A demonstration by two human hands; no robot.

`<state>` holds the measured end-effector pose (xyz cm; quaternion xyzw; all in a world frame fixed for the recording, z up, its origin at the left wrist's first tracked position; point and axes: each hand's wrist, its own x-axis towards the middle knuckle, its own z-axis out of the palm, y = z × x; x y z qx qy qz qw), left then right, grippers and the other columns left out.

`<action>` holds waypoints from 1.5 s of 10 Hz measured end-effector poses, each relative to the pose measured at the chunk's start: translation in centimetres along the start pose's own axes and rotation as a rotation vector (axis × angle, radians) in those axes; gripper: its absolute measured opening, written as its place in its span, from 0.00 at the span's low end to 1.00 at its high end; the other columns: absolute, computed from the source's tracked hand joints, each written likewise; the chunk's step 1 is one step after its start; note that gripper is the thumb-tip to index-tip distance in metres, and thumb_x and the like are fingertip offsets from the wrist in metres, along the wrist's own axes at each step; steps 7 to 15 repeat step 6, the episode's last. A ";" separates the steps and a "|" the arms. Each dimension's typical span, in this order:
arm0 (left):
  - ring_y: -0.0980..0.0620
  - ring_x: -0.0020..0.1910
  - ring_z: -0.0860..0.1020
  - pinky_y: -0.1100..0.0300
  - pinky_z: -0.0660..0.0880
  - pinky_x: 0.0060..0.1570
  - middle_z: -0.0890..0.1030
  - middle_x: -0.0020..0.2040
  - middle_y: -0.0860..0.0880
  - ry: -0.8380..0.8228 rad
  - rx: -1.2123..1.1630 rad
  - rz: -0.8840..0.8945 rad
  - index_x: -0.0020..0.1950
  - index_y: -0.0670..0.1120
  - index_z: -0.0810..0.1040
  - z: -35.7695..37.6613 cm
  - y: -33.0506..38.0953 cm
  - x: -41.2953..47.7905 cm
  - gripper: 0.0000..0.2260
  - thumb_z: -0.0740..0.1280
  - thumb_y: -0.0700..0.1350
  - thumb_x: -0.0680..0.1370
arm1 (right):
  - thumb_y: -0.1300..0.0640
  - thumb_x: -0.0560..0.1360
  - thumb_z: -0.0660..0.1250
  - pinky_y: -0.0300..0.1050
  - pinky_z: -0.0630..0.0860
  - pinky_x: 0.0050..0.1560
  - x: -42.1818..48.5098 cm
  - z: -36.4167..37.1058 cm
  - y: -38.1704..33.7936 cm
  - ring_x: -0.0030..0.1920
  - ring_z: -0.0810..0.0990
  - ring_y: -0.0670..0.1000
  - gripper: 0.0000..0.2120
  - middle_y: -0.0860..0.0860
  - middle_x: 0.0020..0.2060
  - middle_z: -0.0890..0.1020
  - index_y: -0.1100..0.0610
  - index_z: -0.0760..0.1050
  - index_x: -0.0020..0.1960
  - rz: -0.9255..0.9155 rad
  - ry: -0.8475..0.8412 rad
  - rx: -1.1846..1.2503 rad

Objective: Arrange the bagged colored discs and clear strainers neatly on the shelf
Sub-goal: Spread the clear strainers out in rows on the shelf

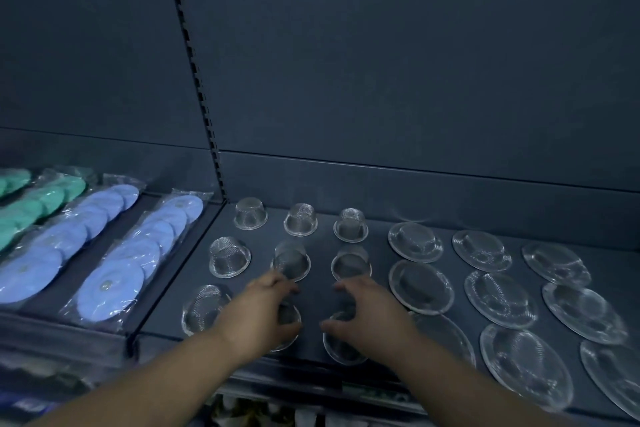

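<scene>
The grip of the left hand is arched half-wide over the front middle strainer, and the right hand is arched likewise over the front right strainer. Fingers and thumbs are curled around both rims, but the blur does not allow it to be told whether either strainer is actually pinched.

Both strainers are seen standing rim-down and dome-up at the front of the shelf, directly beneath the palms. Being round, they offer no long axis; each is judged to be nearest the hand above it, so no crossing of arms is called for.

A bare strip of shelf is left between the two hands. Just beyond the fingertips the middle row of small strainers is set, with a further row behind it, so little room is judged to remain for pushing backward. The front left strainer lies just beside the left wrist and appears tilted.

To the right, the wide flat strainers are ranged in rows near the right hand. To the left, on the adjoining shelf, the bagged blue discs and bagged green discs are laid lengthwise, front to back. The shelf's front edge runs close under the wrists, which is judged the main hazard when drawing strainers forward.
</scene>
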<state>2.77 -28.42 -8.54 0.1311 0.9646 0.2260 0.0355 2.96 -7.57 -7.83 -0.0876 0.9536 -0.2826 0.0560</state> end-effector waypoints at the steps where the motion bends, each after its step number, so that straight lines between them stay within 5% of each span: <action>1: 0.55 0.59 0.74 0.64 0.70 0.59 0.73 0.60 0.55 -0.046 0.047 -0.014 0.65 0.55 0.73 0.0 0.1 -0.4 0.24 0.69 0.56 0.70 | 0.39 0.66 0.72 0.42 0.72 0.61 -0.4 0.1 -0.1 0.60 0.75 0.44 0.28 0.43 0.62 0.74 0.45 0.72 0.64 0.007 0.007 -0.007; 4: 0.55 0.65 0.71 0.66 0.64 0.63 0.71 0.68 0.53 -0.066 0.094 0.039 0.71 0.53 0.67 -0.3 0.3 -0.2 0.30 0.70 0.58 0.72 | 0.39 0.70 0.69 0.43 0.72 0.61 -0.9 -0.1 -1.6 0.61 0.76 0.47 0.27 0.46 0.62 0.77 0.47 0.71 0.66 0.052 0.085 -0.080; 6: 0.54 0.67 0.69 0.62 0.65 0.62 0.68 0.69 0.55 0.080 0.083 0.109 0.72 0.54 0.66 -3.6 -0.1 -2.2 0.27 0.67 0.57 0.75 | 0.39 0.71 0.67 0.45 0.73 0.59 -3.5 -0.3 -4.2 0.59 0.76 0.49 0.24 0.48 0.60 0.76 0.47 0.73 0.63 0.155 0.225 -0.097; 15: 0.54 0.67 0.69 0.62 0.65 0.62 0.68 0.69 0.55 0.080 0.083 0.109 0.72 0.54 0.66 -3.6 -0.1 -2.2 0.27 0.67 0.57 0.75 | 0.39 0.71 0.67 0.45 0.73 0.59 -3.5 -0.3 -4.2 0.59 0.76 0.49 0.24 0.48 0.60 0.76 0.47 0.73 0.63 0.155 0.225 -0.097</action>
